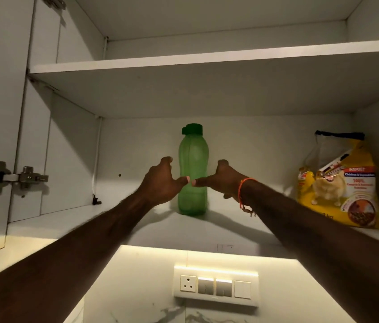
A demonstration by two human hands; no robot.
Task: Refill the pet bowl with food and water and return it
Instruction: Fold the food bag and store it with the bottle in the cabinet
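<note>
Flanking green bottle (pixel 192 173), left hand (pixel 161 183), right hand (pixel 224 180), grips spread, empty.

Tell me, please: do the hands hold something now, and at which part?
Nothing is held. The left hand and the right hand are open on either side of the green bottle, at its middle, not closed on it.

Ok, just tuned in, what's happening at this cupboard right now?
A person is reaching up into an open wall cupboard with both bare hands. The left hand and right hand are spread open on either side of an upright, capped green bottle on the lower shelf; the fingers have not closed on it. A yellow pet food bag stands untouched at the right of that shelf. No pet bowl is in view.
</note>
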